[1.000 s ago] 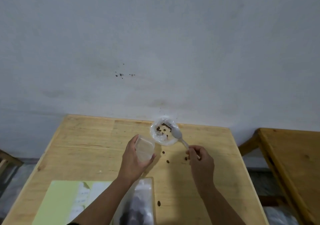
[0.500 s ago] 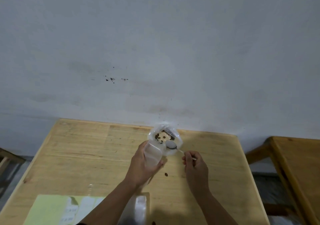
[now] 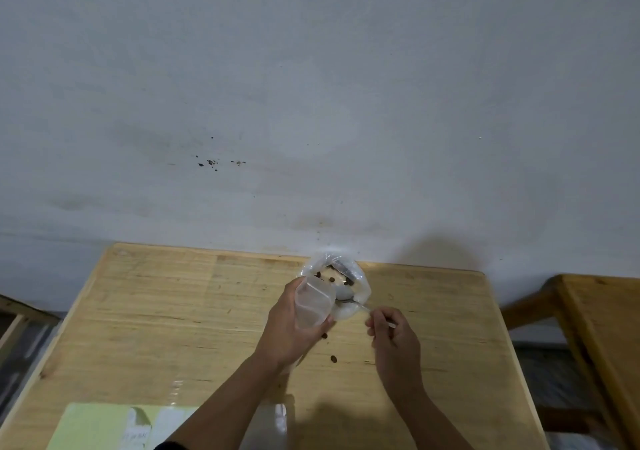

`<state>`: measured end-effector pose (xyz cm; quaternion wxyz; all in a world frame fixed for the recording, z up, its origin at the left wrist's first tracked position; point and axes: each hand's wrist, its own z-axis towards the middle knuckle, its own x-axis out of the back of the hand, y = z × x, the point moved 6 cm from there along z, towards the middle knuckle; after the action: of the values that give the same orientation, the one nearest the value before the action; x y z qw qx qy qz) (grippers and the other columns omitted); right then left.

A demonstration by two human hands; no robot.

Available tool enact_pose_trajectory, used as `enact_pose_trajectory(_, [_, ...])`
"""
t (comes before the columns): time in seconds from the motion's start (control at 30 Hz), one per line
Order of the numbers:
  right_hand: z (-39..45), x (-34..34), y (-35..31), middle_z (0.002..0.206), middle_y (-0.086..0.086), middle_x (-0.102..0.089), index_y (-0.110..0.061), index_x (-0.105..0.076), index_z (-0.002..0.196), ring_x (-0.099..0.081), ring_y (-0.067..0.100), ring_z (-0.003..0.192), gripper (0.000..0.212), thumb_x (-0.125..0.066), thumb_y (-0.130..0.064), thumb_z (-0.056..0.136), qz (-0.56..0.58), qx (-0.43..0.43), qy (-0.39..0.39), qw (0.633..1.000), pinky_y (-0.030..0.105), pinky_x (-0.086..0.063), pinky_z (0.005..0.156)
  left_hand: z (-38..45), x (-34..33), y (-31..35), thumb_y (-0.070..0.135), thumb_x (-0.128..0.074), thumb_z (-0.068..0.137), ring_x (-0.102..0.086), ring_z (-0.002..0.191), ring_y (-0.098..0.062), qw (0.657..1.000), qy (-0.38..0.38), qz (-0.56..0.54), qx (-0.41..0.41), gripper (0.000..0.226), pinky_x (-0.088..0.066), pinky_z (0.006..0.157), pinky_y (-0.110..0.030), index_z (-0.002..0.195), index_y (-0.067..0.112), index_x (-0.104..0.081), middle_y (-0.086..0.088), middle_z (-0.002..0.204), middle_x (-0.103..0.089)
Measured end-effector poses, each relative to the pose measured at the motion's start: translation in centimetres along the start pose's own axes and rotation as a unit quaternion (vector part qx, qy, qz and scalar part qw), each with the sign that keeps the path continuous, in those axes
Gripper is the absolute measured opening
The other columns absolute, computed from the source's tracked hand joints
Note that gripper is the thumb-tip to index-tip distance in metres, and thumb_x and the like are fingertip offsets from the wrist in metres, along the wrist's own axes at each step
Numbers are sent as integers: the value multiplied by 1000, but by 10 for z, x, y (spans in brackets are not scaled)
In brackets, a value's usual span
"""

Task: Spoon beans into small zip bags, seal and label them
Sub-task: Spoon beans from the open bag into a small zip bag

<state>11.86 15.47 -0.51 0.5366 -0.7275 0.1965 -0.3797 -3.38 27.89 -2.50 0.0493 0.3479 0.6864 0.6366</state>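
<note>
My left hand (image 3: pixel 289 325) grips a small clear zip bag (image 3: pixel 312 305), held upright with its mouth open just left of a clear plastic bag of dark beans (image 3: pixel 360 285) near the table's far edge. My right hand (image 3: pixel 393 337) pinches the handle of a metal spoon (image 3: pixel 349 300), whose bowl lies at the bean bag's near rim, next to the zip bag's mouth. Only a few beans (image 3: pixel 331 279) show inside the big bag. Two loose beans (image 3: pixel 333 358) lie on the wooden table (image 3: pixel 173 311) between my hands.
A pale green sheet with labels (image 3: pixel 100 427) lies at the table's near left edge. More clear plastic (image 3: pixel 273 422) shows beside my left forearm. A second wooden table (image 3: pixel 606 328) stands to the right, across a narrow gap. The wall runs directly behind the table.
My left hand has carried the zip bag up to the bean bag's left side. The spoon's bowl has drawn back from inside the bean bag toward the zip bag's mouth. The camera tilted upward.
</note>
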Motion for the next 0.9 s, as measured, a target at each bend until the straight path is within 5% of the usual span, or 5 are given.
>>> enact_pose_trajectory(0.27, [-7,-1,-6,73,-1,-65,-13,-62,87,-57,-2,62,13,-51,-11,94,8,4,-16,1000,26,-47,64,-3,5,5,85,-61,50,-51,109,-7,1000,13,28,-5,105,-47,86,-20,136,32,-34,13,124,-49])
enact_pose_trajectory(0.5, [-14,-1,-6,75,1,-65,-12,-63,91,-58,10,69,16,-48,-9,95,33,-6,-17,999,30,-47,65,-5,8,6,65,-77,56,-52,111,-6,997,2,64,-33,92,-51,90,-28,133,36,-35,16,127,-50])
enact_pose_trajectory(0.7, [-19,-3,12,73,7,-63,-13,-61,82,-55,14,64,22,-45,-5,96,119,-86,51,988,15,-43,47,-4,8,8,58,-81,57,-48,112,-1,995,-3,82,-55,93,-47,92,-22,134,32,-36,19,126,-47])
enact_pose_trajectory(0.9, [-13,-21,23,81,5,-68,-18,-62,90,-62,15,74,16,-48,-12,96,203,-183,58,960,26,-47,61,-6,4,11,46,-81,61,-43,117,1,993,-20,87,-73,90,-39,96,-16,137,29,-36,19,130,-43])
